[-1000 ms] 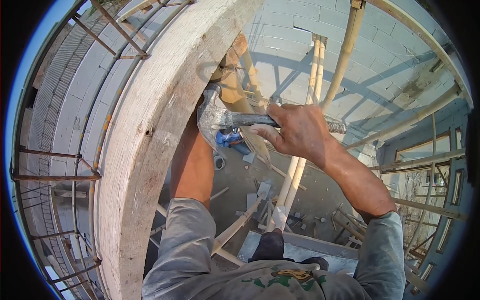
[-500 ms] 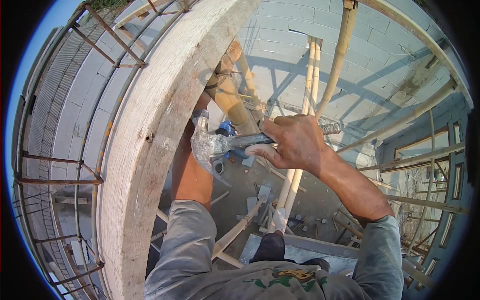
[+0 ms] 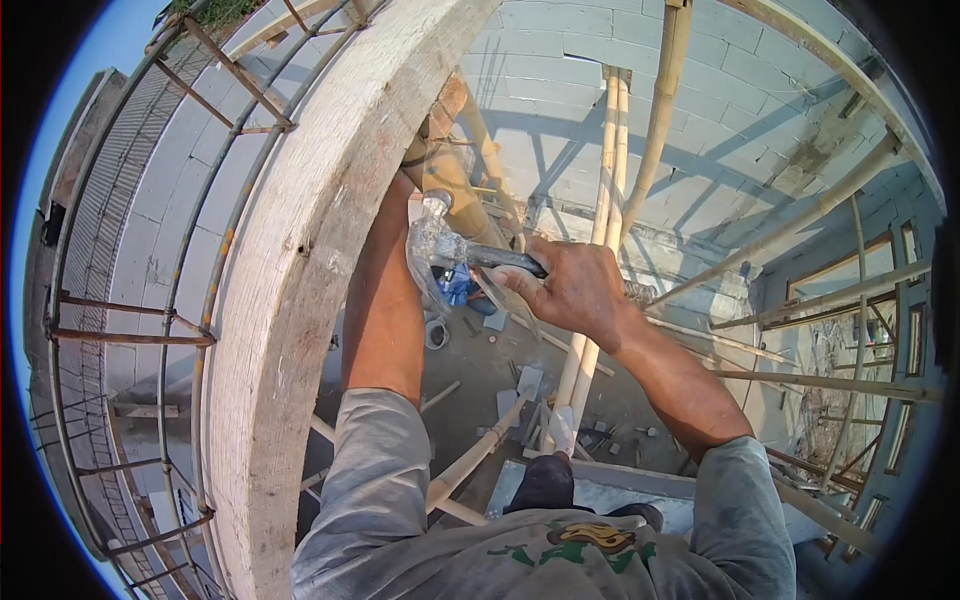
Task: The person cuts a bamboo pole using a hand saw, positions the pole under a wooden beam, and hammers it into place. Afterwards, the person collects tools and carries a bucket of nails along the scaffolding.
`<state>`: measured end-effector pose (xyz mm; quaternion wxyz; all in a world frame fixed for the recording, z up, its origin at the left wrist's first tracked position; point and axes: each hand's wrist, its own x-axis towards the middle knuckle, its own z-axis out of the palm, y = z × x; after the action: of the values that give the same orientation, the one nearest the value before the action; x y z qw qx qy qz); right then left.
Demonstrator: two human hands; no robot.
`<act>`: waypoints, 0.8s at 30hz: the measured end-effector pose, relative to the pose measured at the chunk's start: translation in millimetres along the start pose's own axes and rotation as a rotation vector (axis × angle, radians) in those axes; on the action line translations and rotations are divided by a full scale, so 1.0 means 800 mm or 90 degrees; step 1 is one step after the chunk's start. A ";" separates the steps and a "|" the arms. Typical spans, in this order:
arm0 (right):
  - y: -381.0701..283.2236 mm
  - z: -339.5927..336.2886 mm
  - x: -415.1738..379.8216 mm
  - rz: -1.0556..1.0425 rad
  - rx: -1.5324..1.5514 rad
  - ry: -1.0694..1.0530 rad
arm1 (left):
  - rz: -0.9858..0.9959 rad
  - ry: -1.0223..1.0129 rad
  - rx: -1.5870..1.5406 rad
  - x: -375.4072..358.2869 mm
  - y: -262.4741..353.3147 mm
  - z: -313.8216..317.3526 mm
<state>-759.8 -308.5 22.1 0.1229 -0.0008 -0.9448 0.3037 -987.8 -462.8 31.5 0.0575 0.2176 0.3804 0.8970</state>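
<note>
My right hand [image 3: 580, 290] is wrapped round the dark handle of a claw hammer [image 3: 434, 245]. The hammer's grey metal head looks blurred and points left, just right of a thick pale timber beam [image 3: 330, 170]. My left forearm reaches up beside the beam, and the left hand is hidden behind the beam and the bamboo. A thick bamboo post [image 3: 455, 195] stands by the hammer head, near the underside of the beam.
Steel rebar cages [image 3: 165, 330] run along the left of the beam. Bamboo poles [image 3: 590, 240] cross the space below and right. Far down on the floor are a person in blue [image 3: 458, 287], a bucket [image 3: 437, 333] and scattered offcuts. A grey block wall [image 3: 730, 100] stands behind.
My right hand has shifted slightly left and down with the hammer. The hammer head now sits a little further right and overlaps the person in blue below.
</note>
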 end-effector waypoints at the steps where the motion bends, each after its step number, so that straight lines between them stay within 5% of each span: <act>1: 0.005 0.006 -0.021 0.037 0.043 -0.009 | 0.006 -0.004 0.001 0.003 0.003 0.000; 11: 0.105 0.142 -0.431 0.645 0.009 -0.280 | -0.009 0.009 0.032 0.029 0.003 -0.009; 18: 0.068 0.076 -0.590 0.952 -0.002 -0.425 | -0.062 0.003 0.132 0.072 -0.005 -0.030; 21: 0.064 0.075 -0.611 1.054 0.060 -0.357 | -0.073 0.005 0.289 0.078 -0.018 -0.046; 24: 0.042 0.082 -0.628 1.062 0.160 -0.149 | -0.028 -0.025 0.471 0.022 -0.105 -0.012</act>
<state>-290.7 -357.0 -165.4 -0.2401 -0.6516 -0.6008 0.3958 -1013.4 -405.2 -27.8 0.0013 0.2331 0.6823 0.6929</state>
